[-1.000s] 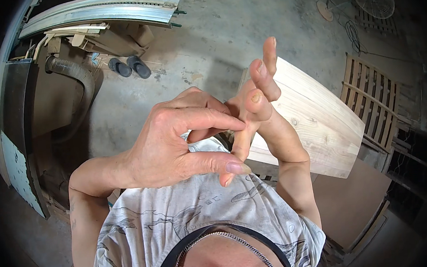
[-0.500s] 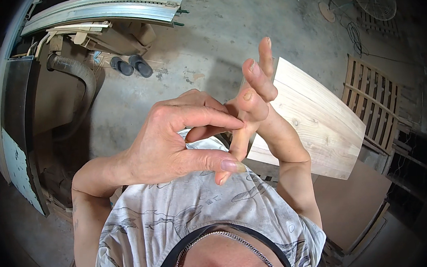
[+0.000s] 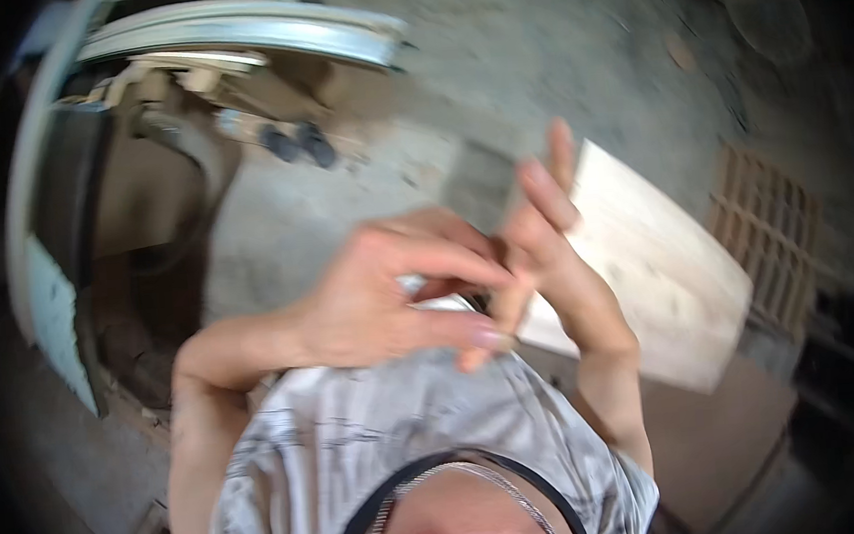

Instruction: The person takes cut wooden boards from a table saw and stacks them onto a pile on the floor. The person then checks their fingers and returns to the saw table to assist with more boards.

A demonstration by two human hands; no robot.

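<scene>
My left hand comes across from the left in front of my chest. Its bent fingers and thumb close round a digit of my right hand that points down, apparently the thumb. On the right hand, the other visible fingers are apart, two of them pointing up and away from me. No tool or workpiece shows in either hand. Motion blur softens both hands. Behind my right wrist lies a pale wooden panel, touched by neither hand's fingers.
A slatted wooden pallet lies beyond the panel on the right. At the left stands a machine with a long metal rail and a flexible hose. Dark slippers rest on the concrete floor. A round fan is at far right.
The whole view has shifted and blurred; hands and surroundings appear slightly farther right and lower. My left hand stays at the right hand's digit, and one right finger has become hidden or blurred.
</scene>
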